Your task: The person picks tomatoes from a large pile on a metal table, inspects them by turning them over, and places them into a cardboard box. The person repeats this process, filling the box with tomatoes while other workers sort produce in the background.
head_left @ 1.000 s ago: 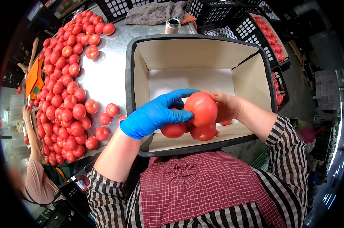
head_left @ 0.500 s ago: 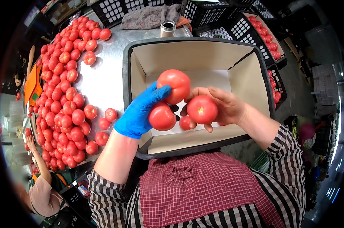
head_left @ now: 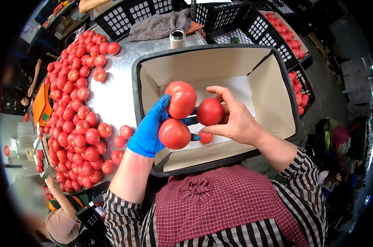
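Note:
My left hand [head_left: 146,133], in a blue glove, is closed around two large red tomatoes: an upper tomato [head_left: 181,99] and a lower tomato [head_left: 175,133]. Just to the right, my bare right hand [head_left: 243,125] grips a third tomato [head_left: 210,111] between thumb and fingers. Dark-tipped fingers of the glove reach close to that tomato; whether they touch it I cannot tell. Both hands are above a black crate [head_left: 277,92] lined with tan card. Inside, a loose tomato [head_left: 205,137] lies low, partly hidden by my hands.
A big heap of tomatoes [head_left: 77,123] covers the left of the metal table [head_left: 126,88]. Beyond the crate are a grey cloth [head_left: 159,25], a jar [head_left: 177,38] and black crates [head_left: 116,20]. Filled tomato crates [head_left: 299,88] stand at right. Another person's arm [head_left: 62,197] reaches in at lower left.
My right hand has turned over with its tomato, so the stem scar no longer faces up. That tomato has moved slightly up and left. My left hand still holds its two tomatoes.

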`<state>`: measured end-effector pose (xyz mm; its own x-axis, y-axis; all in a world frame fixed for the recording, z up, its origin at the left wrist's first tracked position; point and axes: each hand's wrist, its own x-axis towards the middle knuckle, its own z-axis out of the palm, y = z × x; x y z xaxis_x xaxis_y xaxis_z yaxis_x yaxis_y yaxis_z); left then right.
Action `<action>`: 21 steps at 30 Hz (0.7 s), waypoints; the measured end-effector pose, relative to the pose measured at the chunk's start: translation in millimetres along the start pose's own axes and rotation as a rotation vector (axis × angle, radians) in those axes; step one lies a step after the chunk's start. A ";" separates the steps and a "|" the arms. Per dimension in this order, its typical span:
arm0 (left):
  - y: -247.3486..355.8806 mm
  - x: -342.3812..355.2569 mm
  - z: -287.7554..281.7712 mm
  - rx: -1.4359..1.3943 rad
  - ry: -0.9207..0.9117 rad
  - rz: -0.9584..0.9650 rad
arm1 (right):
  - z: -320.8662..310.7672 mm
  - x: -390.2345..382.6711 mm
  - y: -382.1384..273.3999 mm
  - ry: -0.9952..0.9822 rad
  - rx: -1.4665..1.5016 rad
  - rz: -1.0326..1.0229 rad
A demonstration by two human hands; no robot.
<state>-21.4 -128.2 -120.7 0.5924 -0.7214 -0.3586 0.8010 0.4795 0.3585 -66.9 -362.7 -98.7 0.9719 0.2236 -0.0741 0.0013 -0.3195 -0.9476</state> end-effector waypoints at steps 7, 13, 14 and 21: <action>-3.1 -2.4 3.0 0.059 0.110 0.008 | 0.1 0.6 1.2 0.036 0.035 -0.024; 0.0 0.2 3.9 -0.039 -0.026 -0.042 | -0.8 4.7 -3.1 0.037 -0.064 -0.115; 0.6 0.8 3.9 -0.041 -0.053 -0.049 | -1.7 4.6 -4.6 0.033 -0.081 -0.112; 3.8 -8.2 7.4 0.203 -0.121 0.089 | 0.7 7.5 -12.0 0.089 -0.180 -0.270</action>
<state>-23.9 -124.2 -110.0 0.6350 -0.7415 -0.2167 0.7054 0.4422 0.5540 -59.8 -356.5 -88.1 0.9476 0.2434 0.2069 0.2951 -0.4190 -0.8587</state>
